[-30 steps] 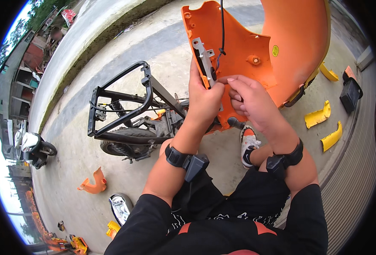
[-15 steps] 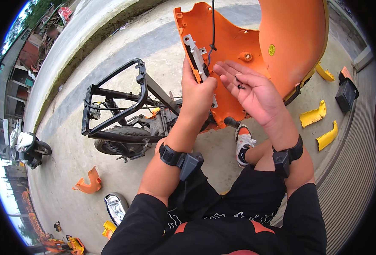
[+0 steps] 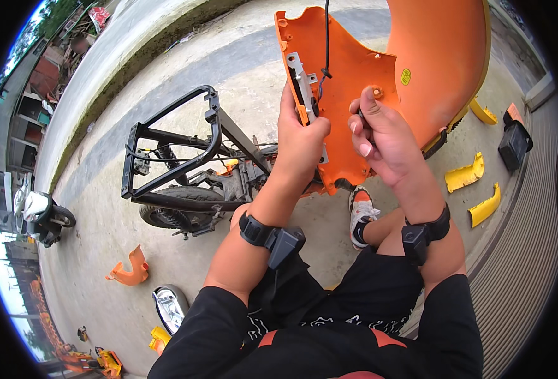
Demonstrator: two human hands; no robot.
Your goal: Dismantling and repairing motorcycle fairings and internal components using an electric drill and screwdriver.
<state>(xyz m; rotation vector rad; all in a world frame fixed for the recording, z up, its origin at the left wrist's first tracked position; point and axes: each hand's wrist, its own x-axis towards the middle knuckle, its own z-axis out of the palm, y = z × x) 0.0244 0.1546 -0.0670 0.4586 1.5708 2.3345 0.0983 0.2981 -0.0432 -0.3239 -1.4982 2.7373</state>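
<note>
My left hand (image 3: 298, 140) is closed round the left edge of a large orange scooter body panel (image 3: 351, 76). Under its thumb, along that edge, runs a grey bracket (image 3: 302, 82) with a black strip beside it. A black cable (image 3: 327, 38) hangs down the panel's inner side to the bracket. In front of the panel, apart from it, my right hand (image 3: 386, 139) has its fingers curled in and its thumb raised. Only a dark bit of the small black screws shows between thumb and fingers; the rest is hidden.
A bare black scooter frame (image 3: 213, 129) with its wheel stands left of the panel. On the floor lie yellow panels (image 3: 465, 174), an orange piece (image 3: 130, 266), a headlamp (image 3: 170, 308) and a black box (image 3: 514, 144). A parked scooter (image 3: 41, 215) is far left.
My right hand has gone from an open palm with black screws on it to curled fingers. The orange panel and my left hand have shifted slightly right and down.
</note>
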